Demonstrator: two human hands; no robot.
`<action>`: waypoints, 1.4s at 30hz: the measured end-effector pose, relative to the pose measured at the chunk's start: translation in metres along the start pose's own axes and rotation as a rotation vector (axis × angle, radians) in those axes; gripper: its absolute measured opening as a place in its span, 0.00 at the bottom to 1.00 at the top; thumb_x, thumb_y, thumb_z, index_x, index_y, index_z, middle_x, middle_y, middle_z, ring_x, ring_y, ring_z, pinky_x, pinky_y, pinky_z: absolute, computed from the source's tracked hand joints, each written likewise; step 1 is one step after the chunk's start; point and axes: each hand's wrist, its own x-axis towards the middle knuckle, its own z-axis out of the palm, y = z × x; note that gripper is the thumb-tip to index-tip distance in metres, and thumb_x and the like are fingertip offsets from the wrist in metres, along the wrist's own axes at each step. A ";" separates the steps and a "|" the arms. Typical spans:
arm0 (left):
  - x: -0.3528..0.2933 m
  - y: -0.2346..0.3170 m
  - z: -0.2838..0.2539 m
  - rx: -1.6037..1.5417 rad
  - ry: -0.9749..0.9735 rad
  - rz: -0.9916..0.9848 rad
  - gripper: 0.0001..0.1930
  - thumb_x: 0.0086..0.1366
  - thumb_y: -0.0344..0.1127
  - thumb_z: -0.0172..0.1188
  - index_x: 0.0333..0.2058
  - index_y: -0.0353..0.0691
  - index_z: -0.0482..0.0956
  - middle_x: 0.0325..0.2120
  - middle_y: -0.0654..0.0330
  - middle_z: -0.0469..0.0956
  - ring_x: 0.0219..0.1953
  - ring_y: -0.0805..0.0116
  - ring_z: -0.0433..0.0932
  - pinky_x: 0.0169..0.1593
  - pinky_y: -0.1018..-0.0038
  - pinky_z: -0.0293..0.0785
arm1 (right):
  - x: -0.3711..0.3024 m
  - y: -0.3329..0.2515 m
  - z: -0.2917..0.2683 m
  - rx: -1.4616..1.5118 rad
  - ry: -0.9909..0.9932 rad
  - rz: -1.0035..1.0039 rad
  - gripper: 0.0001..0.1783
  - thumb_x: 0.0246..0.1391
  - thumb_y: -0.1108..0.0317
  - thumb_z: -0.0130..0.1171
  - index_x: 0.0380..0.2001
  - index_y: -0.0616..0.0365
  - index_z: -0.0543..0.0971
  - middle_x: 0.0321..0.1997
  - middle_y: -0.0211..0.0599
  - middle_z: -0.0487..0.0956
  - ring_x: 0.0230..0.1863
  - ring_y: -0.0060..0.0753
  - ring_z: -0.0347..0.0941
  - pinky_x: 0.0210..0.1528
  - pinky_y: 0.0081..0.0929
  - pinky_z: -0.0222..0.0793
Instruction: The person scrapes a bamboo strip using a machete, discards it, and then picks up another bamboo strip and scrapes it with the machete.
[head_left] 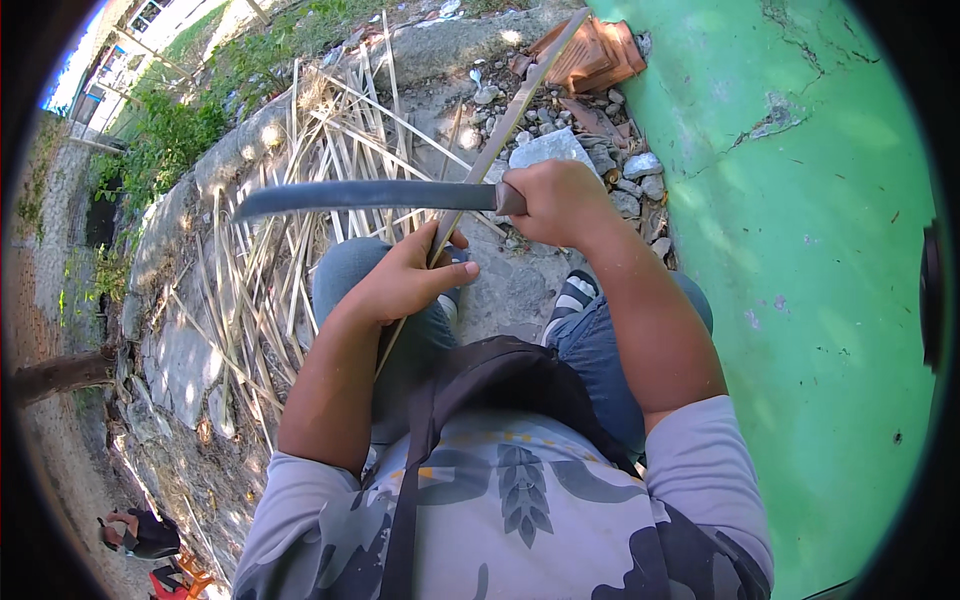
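Note:
In my right hand (560, 203) is the handle of a machete (365, 197), whose long dark blade points left and lies across a pale wooden strip (523, 95), possibly bamboo. My left hand (408, 275) grips that strip just below the blade, with the thumb stuck out to the right. The strip slants from beside my left knee up to the far edge of the picture. Blade and strip cross close to my right hand; whether they touch, I cannot tell.
Many loose pale strips (262, 290) lie heaped on the left. Stones (651, 165) and orange clay tiles (592, 55) sit ahead, beside a cracked green surface (800, 260) on the right. A dark strap bag (500, 375) crosses my lap. Another person (150, 535) is at the lower left.

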 end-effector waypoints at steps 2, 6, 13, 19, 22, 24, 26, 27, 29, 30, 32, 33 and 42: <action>0.001 -0.005 -0.002 -0.003 -0.017 0.009 0.25 0.62 0.44 0.71 0.51 0.39 0.72 0.25 0.70 0.67 0.27 0.80 0.66 0.30 0.78 0.60 | 0.001 0.002 -0.004 -0.144 -0.044 -0.062 0.11 0.48 0.61 0.67 0.28 0.56 0.80 0.26 0.45 0.81 0.31 0.51 0.80 0.36 0.45 0.72; -0.005 0.012 0.000 -0.034 -0.018 -0.041 0.26 0.61 0.42 0.72 0.51 0.39 0.71 0.23 0.71 0.67 0.25 0.80 0.66 0.28 0.78 0.59 | 0.007 0.049 -0.001 0.226 -0.064 0.262 0.16 0.48 0.56 0.67 0.37 0.54 0.84 0.32 0.46 0.84 0.37 0.49 0.82 0.43 0.43 0.75; -0.003 0.005 -0.002 -0.115 -0.038 -0.018 0.25 0.62 0.39 0.71 0.53 0.41 0.71 0.21 0.73 0.65 0.20 0.83 0.62 0.23 0.80 0.55 | -0.001 0.029 0.005 0.265 0.085 0.156 0.14 0.49 0.59 0.68 0.33 0.59 0.82 0.27 0.45 0.81 0.30 0.45 0.78 0.36 0.40 0.71; 0.001 -0.008 -0.001 0.010 -0.014 0.044 0.26 0.59 0.35 0.73 0.52 0.40 0.70 0.21 0.74 0.65 0.21 0.83 0.63 0.24 0.80 0.55 | 0.003 0.011 -0.002 0.008 -0.120 -0.026 0.11 0.46 0.61 0.68 0.32 0.52 0.83 0.26 0.44 0.81 0.30 0.51 0.79 0.35 0.43 0.72; 0.002 -0.002 -0.002 -0.117 -0.041 -0.020 0.26 0.58 0.33 0.74 0.52 0.40 0.71 0.22 0.74 0.65 0.22 0.83 0.63 0.26 0.80 0.56 | 0.002 0.043 -0.005 0.194 -0.080 0.173 0.13 0.48 0.60 0.69 0.32 0.57 0.82 0.27 0.43 0.82 0.30 0.44 0.79 0.36 0.40 0.72; 0.002 0.001 0.000 -0.088 -0.046 -0.013 0.26 0.59 0.33 0.75 0.52 0.40 0.71 0.23 0.74 0.66 0.23 0.83 0.63 0.27 0.81 0.57 | 0.003 0.050 -0.005 0.291 -0.003 0.291 0.15 0.49 0.59 0.69 0.32 0.60 0.82 0.27 0.43 0.82 0.29 0.40 0.78 0.36 0.39 0.71; 0.002 0.001 0.000 -0.062 -0.054 -0.013 0.26 0.59 0.33 0.75 0.52 0.40 0.71 0.23 0.74 0.66 0.24 0.83 0.63 0.28 0.81 0.57 | -0.001 0.052 -0.002 0.376 0.103 0.286 0.18 0.50 0.58 0.69 0.31 0.65 0.81 0.28 0.41 0.82 0.30 0.34 0.76 0.36 0.38 0.70; 0.001 0.000 -0.001 -0.078 -0.043 -0.025 0.26 0.59 0.34 0.75 0.52 0.40 0.71 0.23 0.74 0.65 0.25 0.82 0.63 0.29 0.81 0.57 | -0.003 0.035 -0.012 0.292 0.032 0.302 0.17 0.49 0.57 0.67 0.37 0.59 0.84 0.35 0.48 0.84 0.39 0.49 0.82 0.44 0.41 0.75; 0.002 -0.004 -0.001 -0.095 -0.036 -0.041 0.26 0.59 0.34 0.75 0.52 0.40 0.71 0.24 0.74 0.65 0.25 0.82 0.63 0.29 0.81 0.57 | -0.003 0.024 -0.006 0.233 -0.009 0.217 0.16 0.48 0.58 0.66 0.36 0.58 0.84 0.34 0.48 0.84 0.38 0.50 0.82 0.43 0.41 0.75; 0.003 -0.006 -0.001 -0.078 -0.035 -0.014 0.26 0.59 0.33 0.75 0.52 0.40 0.71 0.24 0.74 0.65 0.25 0.82 0.63 0.29 0.81 0.58 | -0.002 0.018 -0.004 0.174 -0.045 0.127 0.15 0.48 0.59 0.66 0.35 0.57 0.84 0.33 0.47 0.84 0.38 0.51 0.82 0.43 0.42 0.76; 0.003 -0.006 0.000 -0.061 -0.033 0.008 0.26 0.59 0.33 0.75 0.52 0.40 0.71 0.23 0.74 0.64 0.25 0.82 0.63 0.29 0.81 0.58 | -0.003 0.008 -0.005 0.167 -0.091 0.103 0.12 0.47 0.60 0.65 0.32 0.55 0.83 0.31 0.46 0.83 0.38 0.53 0.81 0.42 0.44 0.76; 0.001 -0.001 0.000 -0.022 -0.039 -0.016 0.26 0.59 0.31 0.74 0.52 0.39 0.71 0.24 0.73 0.64 0.26 0.82 0.64 0.30 0.81 0.59 | -0.003 0.006 -0.007 0.057 -0.067 0.018 0.12 0.47 0.61 0.66 0.30 0.57 0.82 0.28 0.46 0.82 0.34 0.54 0.79 0.39 0.44 0.74; 0.003 -0.007 -0.002 -0.085 -0.044 0.013 0.24 0.61 0.30 0.72 0.52 0.40 0.71 0.22 0.74 0.64 0.23 0.83 0.62 0.27 0.81 0.57 | 0.003 0.034 -0.003 0.285 0.099 0.241 0.17 0.51 0.56 0.68 0.35 0.60 0.82 0.30 0.42 0.82 0.32 0.43 0.79 0.38 0.38 0.72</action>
